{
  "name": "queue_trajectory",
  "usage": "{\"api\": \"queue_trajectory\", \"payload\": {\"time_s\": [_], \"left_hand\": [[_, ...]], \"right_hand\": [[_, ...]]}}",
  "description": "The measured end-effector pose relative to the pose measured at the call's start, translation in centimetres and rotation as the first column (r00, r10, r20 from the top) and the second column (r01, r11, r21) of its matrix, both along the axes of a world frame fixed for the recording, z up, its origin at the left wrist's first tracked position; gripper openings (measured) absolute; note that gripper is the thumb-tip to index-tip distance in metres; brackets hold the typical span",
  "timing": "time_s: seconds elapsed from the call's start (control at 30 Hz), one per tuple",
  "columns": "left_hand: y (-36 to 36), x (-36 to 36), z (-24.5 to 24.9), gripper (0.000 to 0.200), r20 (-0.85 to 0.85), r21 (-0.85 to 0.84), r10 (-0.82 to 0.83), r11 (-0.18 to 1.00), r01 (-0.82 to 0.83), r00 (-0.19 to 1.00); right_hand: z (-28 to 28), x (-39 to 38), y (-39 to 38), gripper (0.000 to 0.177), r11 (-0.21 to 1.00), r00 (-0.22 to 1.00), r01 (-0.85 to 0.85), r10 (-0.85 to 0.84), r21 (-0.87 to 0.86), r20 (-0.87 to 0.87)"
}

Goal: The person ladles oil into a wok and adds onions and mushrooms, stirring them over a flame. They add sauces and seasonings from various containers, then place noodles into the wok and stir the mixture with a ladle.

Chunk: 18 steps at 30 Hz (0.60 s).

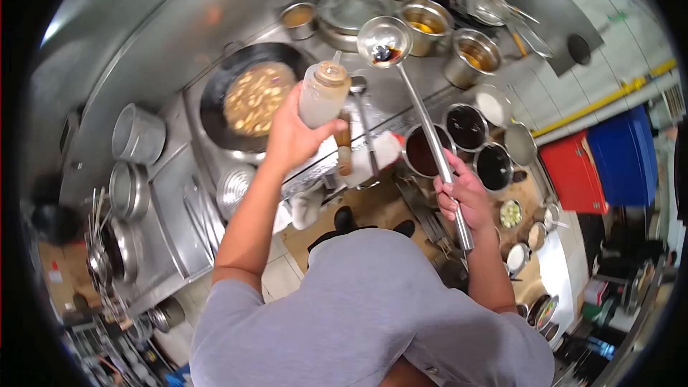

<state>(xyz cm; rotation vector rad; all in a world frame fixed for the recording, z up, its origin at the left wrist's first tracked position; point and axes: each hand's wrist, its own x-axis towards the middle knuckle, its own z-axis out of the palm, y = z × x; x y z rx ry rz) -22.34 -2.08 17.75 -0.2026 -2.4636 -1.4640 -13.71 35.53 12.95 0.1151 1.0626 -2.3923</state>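
Note:
My left hand (295,132) is wrapped round a translucent squeeze bottle (322,97), its nozzle pointing up and away from me. My right hand (464,190) grips the long metal handle of a ladle (423,100). The ladle's bowl holds a little dark liquid and lies beyond the bottle, to its right. Left of the bottle, a black wok (213,104) contains brown liquid with pale pieces. A second ladle (364,118) with a dark bowl rests on the stove between my hands.
Metal pots of yellowish liquid (425,27) stand at the back, beside a lidded pot (356,7). Containers of dark sauce (466,127) and a bowl of chopped green pieces (510,213) sit at the right. Steel containers (129,190) line the left. Red (573,172) and blue bins stand far right.

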Motion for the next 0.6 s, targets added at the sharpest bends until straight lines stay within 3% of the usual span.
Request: {"api": "queue_trajectory", "payload": {"time_s": [0.03, 0.1, 0.13, 0.2, 0.3, 0.33, 0.37, 0.4, 0.43, 0.5, 0.53, 0.6], "left_hand": [[-3.5, 0.4, -0.4, 0.083, 0.06, -0.073, 0.071, 0.995, -0.067, 0.996], [-11.6, -0.2, -3.8, 0.085, 0.045, -0.407, 0.203, 0.898, -0.167, 0.978], [-14.5, -0.2, -4.2, 0.085, 0.05, -0.41, 0.236, 0.891, -0.196, 0.97], [-19.3, -0.2, -5.0, 0.08, 0.255, -0.645, 0.421, 0.745, -0.171, 0.87], [-25.5, -0.2, -7.7, 0.074, 0.348, -0.756, 0.559, 0.642, -0.128, 0.752], [-27.3, -0.2, -8.6, 0.07, 0.354, -0.769, 0.568, 0.629, -0.114, 0.743], [-28.3, -0.3, -9.0, 0.07, 0.358, -0.768, 0.575, 0.629, -0.118, 0.735], [-29.2, -0.4, -9.3, 0.069, 0.368, -0.788, 0.59, 0.608, -0.096, 0.719], [-30.0, -0.6, -9.6, 0.068, 0.375, -0.806, 0.604, 0.587, -0.074, 0.703], [-31.2, -1.0, -9.9, 0.067, 0.372, -0.815, 0.609, 0.575, -0.067, 0.7], [-31.4, -1.3, -10.0, 0.066, 0.368, -0.826, 0.618, 0.56, -0.061, 0.695], [-31.8, -1.8, -10.1, 0.066, 0.364, -0.836, 0.626, 0.547, -0.055, 0.69]], "right_hand": [[-0.2, -1.1, -2.5, 0.082, 0.998, 0.998, -0.058, 0.058, 0.018, -0.006], [-1.1, -3.1, -7.4, 0.082, 0.981, 0.987, -0.157, 0.161, 0.114, -0.025], [-1.4, -4.0, -9.8, 0.083, 0.962, 0.978, -0.195, 0.206, 0.19, -0.038], [-1.8, -5.7, -14.8, 0.084, 0.915, 0.959, -0.258, 0.282, 0.309, -0.033], [-3.9, -7.5, -21.1, 0.08, 0.799, 0.9, -0.336, 0.428, 0.498, -0.079], [-7.2, -7.9, -23.0, 0.078, 0.772, 0.837, -0.148, 0.431, 0.618, -0.338], [-10.6, -8.1, -24.7, 0.077, 0.741, 0.695, 0.067, 0.446, 0.669, -0.564], [-9.2, -7.4, -25.8, 0.075, 0.696, 0.812, -0.097, 0.469, 0.711, -0.349], [-8.5, -6.9, -26.7, 0.077, 0.67, 0.789, -0.069, 0.49, 0.739, -0.37], [-10.2, -7.0, -27.5, 0.077, 0.749, 0.791, -0.132, 0.474, 0.649, -0.386], [-8.2, -6.9, -27.9, 0.077, 0.746, 0.787, -0.139, 0.482, 0.651, -0.384], [-4.2, -6.6, -28.0, 0.08, 0.793, 0.876, -0.421, 0.481, 0.441, -0.026]]}}
